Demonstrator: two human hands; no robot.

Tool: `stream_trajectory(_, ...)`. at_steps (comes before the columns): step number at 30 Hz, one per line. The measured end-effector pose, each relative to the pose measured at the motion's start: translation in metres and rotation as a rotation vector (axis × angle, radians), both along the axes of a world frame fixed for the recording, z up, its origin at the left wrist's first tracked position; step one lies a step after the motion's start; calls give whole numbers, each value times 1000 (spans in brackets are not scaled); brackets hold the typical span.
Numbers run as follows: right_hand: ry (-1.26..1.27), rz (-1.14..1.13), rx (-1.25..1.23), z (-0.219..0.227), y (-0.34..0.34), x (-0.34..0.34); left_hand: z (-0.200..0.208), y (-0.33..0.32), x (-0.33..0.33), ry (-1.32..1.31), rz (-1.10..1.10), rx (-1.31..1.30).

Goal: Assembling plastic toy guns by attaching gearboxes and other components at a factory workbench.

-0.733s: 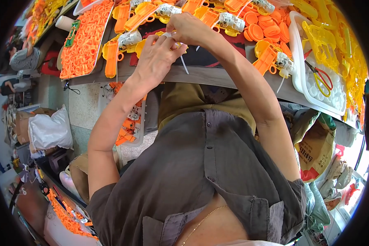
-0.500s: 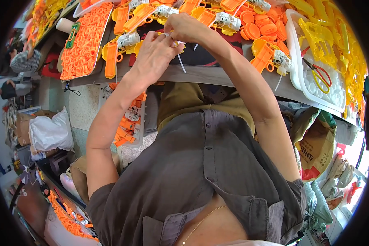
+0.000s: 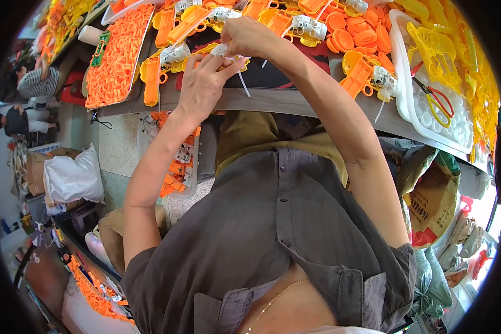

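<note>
Both hands meet over the near edge of the workbench around one partly hidden toy assembly, with a white cylindrical part (image 3: pixel 219 50) and bits of yellow plastic showing. My left hand (image 3: pixel 203 83) supports it from the left, fingers bent around it. From above, my right hand (image 3: pixel 247 39) pinches at the white part, its fingertips mostly hidden. A thin white strip (image 3: pixel 244 85) hangs below. Similar orange, yellow and white toy assemblies lie about: one (image 3: pixel 158 72) left of my hands, another (image 3: pixel 367 78) to the right, several behind.
On the left, a tray (image 3: pixel 134 78) carries small orange rings. Orange discs (image 3: pixel 364 38) are heaped at the back right, beside a white bin (image 3: pixel 402 100) with clear caps and red-and-yellow scissors (image 3: pixel 440 108). A crate of orange parts (image 3: pixel 190 186) stands below the bench.
My left hand has shifted slightly down and left, its fingers less bunched, and more of the white part shows. My right hand stays nearly in place.
</note>
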State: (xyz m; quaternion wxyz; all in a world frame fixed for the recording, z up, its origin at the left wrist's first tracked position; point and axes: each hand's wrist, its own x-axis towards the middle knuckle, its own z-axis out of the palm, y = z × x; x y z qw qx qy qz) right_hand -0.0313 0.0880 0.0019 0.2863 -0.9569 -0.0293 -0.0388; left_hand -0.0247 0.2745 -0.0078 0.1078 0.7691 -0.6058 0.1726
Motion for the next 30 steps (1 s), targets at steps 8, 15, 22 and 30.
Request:
stream_trajectory(8,19,32,-107,-1,4,2,-20,11,-12,126,304,-438)
stream_trajectory(15,-22,43,-78,0,2,-6,-8,18,-2,19,119,-140)
stream_trajectory(22,15,28,-69,2,0,-4,-6,15,1,-16,80,-71)
stream_trajectory(30,-252,68,108,-19,-11,-28,-7,41,-25,119,172,26)
